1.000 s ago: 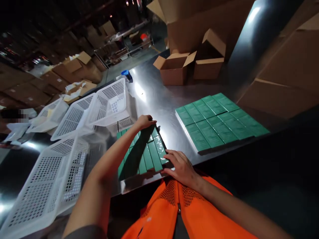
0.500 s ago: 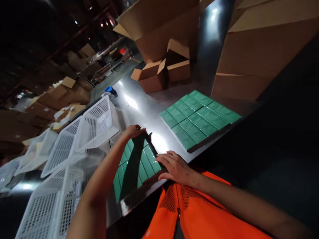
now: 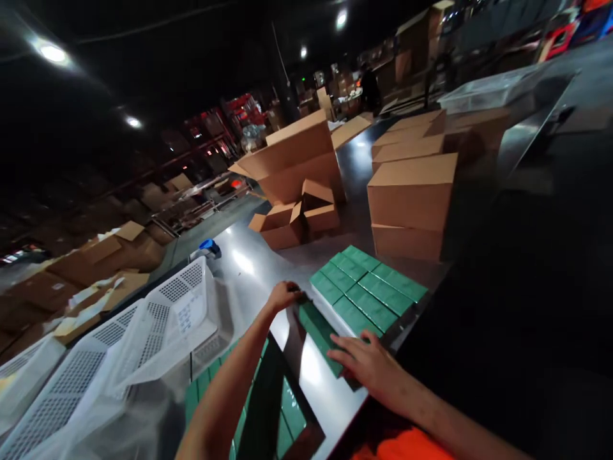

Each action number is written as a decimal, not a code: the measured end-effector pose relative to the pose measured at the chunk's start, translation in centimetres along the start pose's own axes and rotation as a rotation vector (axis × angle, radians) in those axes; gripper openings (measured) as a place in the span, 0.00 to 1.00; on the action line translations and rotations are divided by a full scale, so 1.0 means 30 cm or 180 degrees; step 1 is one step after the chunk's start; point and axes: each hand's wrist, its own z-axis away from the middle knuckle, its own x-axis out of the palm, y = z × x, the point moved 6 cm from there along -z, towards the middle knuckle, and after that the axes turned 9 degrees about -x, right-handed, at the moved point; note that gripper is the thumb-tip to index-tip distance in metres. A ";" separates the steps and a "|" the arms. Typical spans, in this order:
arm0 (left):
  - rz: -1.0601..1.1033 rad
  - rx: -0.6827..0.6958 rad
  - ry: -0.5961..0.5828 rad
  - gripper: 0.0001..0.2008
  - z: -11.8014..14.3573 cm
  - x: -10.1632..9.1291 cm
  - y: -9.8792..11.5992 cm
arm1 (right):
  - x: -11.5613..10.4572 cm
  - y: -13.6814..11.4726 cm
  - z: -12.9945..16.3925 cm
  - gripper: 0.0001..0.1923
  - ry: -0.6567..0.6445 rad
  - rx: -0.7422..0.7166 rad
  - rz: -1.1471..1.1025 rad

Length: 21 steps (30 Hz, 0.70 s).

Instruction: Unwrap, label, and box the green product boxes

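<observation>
A short row of green boxes is pinched end to end between my two hands above the steel table. My left hand presses the row's far end and my right hand presses the near end. The row lies right beside a flat block of green boxes, at its left edge. More green boxes lie lower down near the table's front, partly hidden by my left forearm and its shadow.
White perforated baskets are tipped along the table's left side. Small open cardboard cartons and large closed ones stand at the back. A blue-topped object sits at the far left edge. Dark floor lies to the right.
Both hands have carried a row of green boxes from the near group rightward to the edge of the flat block. The camera has tilted up, showing more of the room.
</observation>
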 end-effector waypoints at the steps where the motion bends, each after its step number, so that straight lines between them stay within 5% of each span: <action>1: -0.0138 -0.0108 -0.0059 0.13 0.019 -0.008 -0.043 | 0.021 -0.034 -0.011 0.24 -0.0043 0.0096 -0.0342; 6: -0.0525 -0.0614 -0.0118 0.12 0.151 -0.012 -0.227 | 0.107 -0.192 -0.076 0.30 -0.0601 0.0328 -0.1545; 10: -0.0227 -0.0752 0.0207 0.20 0.191 -0.021 -0.239 | 0.089 -0.154 -0.032 0.43 -0.0762 -0.0108 -0.1266; 16: 0.0745 -0.0234 0.0619 0.22 0.032 -0.042 -0.036 | -0.011 0.173 0.144 0.39 0.0692 0.0064 0.1200; 21: 0.1156 -0.0050 0.0359 0.17 -0.096 0.040 0.165 | -0.033 0.229 0.134 0.31 0.0622 -0.0120 0.1536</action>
